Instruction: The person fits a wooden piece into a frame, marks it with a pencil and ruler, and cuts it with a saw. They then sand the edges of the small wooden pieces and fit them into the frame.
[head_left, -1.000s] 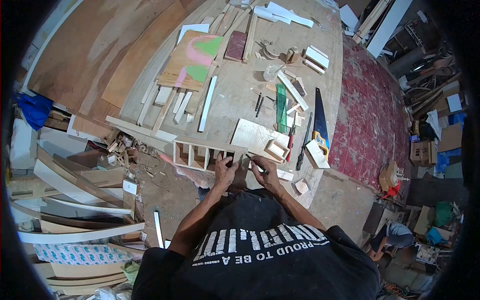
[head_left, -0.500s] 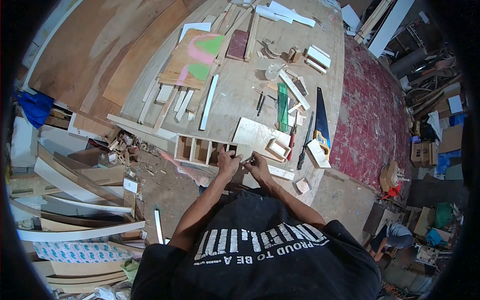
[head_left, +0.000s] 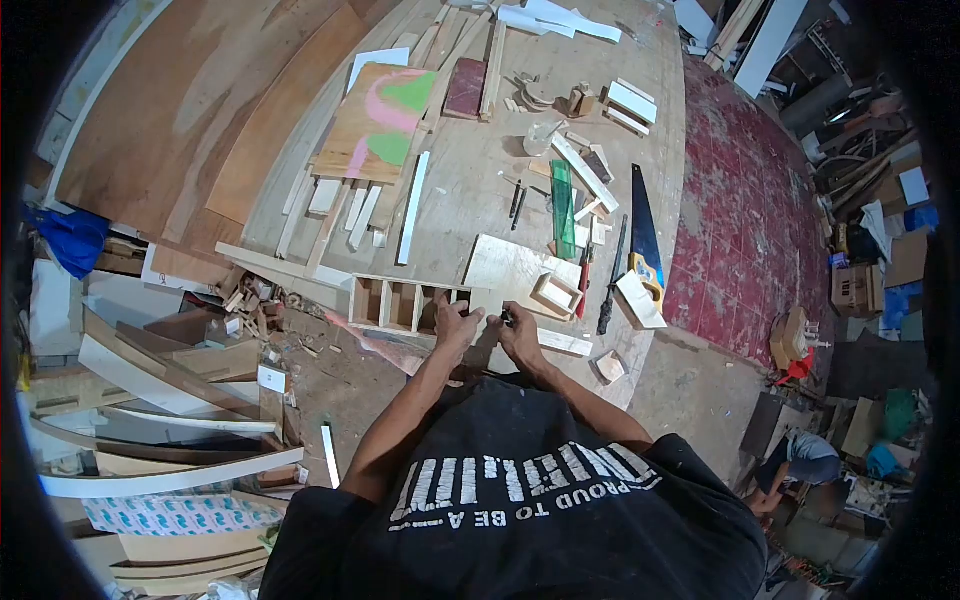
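Note:
A small open wooden box with several compartments (head_left: 387, 303) lies at the near edge of the workbench. My left hand (head_left: 457, 326) grips its right end, with the fingers reaching over into the last compartments. Just to the right, my right hand (head_left: 519, 332) is closed in a pinch. Something small and dark shows at its fingertips, too small to name. Beyond both hands lies a pale plywood board (head_left: 505, 258), with a small wooden frame (head_left: 556, 295) on its right corner.
A handsaw (head_left: 645, 225) lies on the right of the bench, near a green translucent strip (head_left: 563, 210) and a long dark tool (head_left: 614, 275). A painted board (head_left: 375, 120) rests on wood strips at the left. Another person (head_left: 800, 465) crouches at the lower right.
My right hand has shifted slightly, its fingers still pinched. My left hand stays at the box's right end. The view has tilted a little.

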